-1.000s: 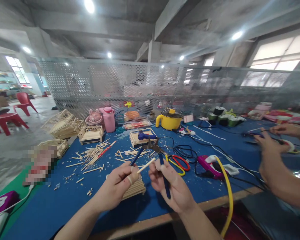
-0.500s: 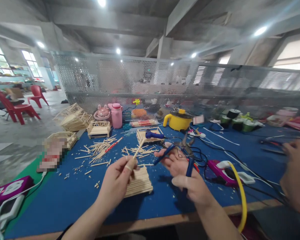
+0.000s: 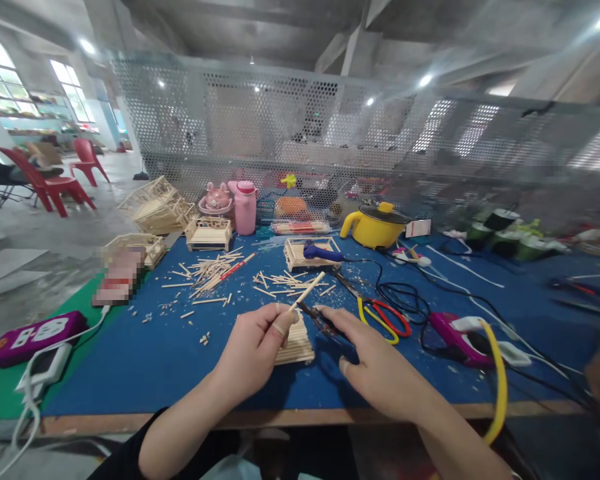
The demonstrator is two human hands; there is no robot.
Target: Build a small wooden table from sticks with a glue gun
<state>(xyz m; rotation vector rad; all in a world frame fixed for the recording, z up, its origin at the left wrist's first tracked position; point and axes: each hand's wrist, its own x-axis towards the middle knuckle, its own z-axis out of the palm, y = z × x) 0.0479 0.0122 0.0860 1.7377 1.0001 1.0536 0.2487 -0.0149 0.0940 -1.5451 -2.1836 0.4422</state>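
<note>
Thumb against fingers, the left hand (image 3: 257, 340) pinches a wooden stick (image 3: 311, 288) slanting up above the bench (image 3: 130, 373), while the right hand (image 3: 367, 347) arches palm-down over pliers (image 3: 324, 323), its grip too hidden to tell.

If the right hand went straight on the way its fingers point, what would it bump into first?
Apart from its own pliers, probably the stick in the left hand; depth is unclear, so it might pass over or under.
</note>
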